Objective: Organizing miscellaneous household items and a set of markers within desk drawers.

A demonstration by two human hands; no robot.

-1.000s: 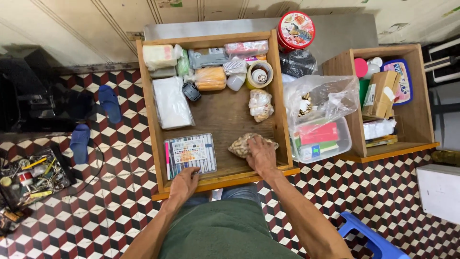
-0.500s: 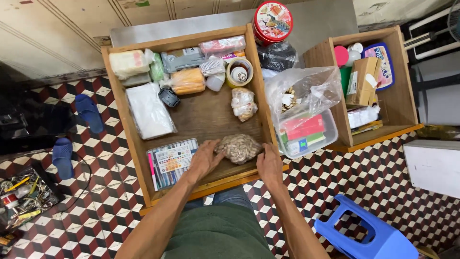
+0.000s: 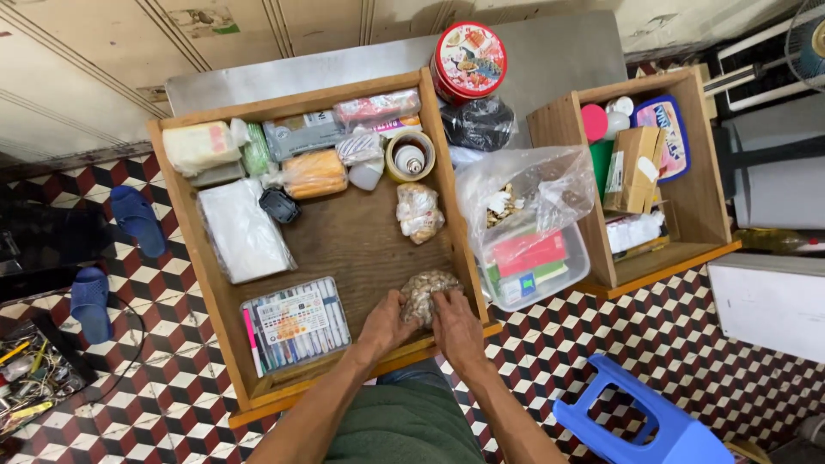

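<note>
A clear bag of small beige pieces [image 3: 427, 289] lies at the near right corner of a wooden drawer [image 3: 185, 215] resting on my lap. My left hand [image 3: 384, 324] presses against the bag's left side and my right hand [image 3: 454, 325] against its right side, both gripping it. Left of my hands sits a clear case of coloured pens [image 3: 295, 324]. Farther back lie a second knotted bag [image 3: 417, 211], a roll of tape [image 3: 409, 155], a white plastic packet [image 3: 244, 230] and several wrapped packets.
A clear tub [image 3: 533, 258] with a plastic bag stands right of the drawer, then a second wooden drawer [image 3: 681, 249] with boxes. A round red tin [image 3: 467, 56] sits behind. A blue stool [image 3: 644, 419], blue slippers [image 3: 136, 218] and a tool tray [image 3: 30, 371] are on the tiled floor.
My left hand left the pen case and went to the beige bag. My right hand came back onto the bag, and both hands now close around it. The camera view shifted right.
</note>
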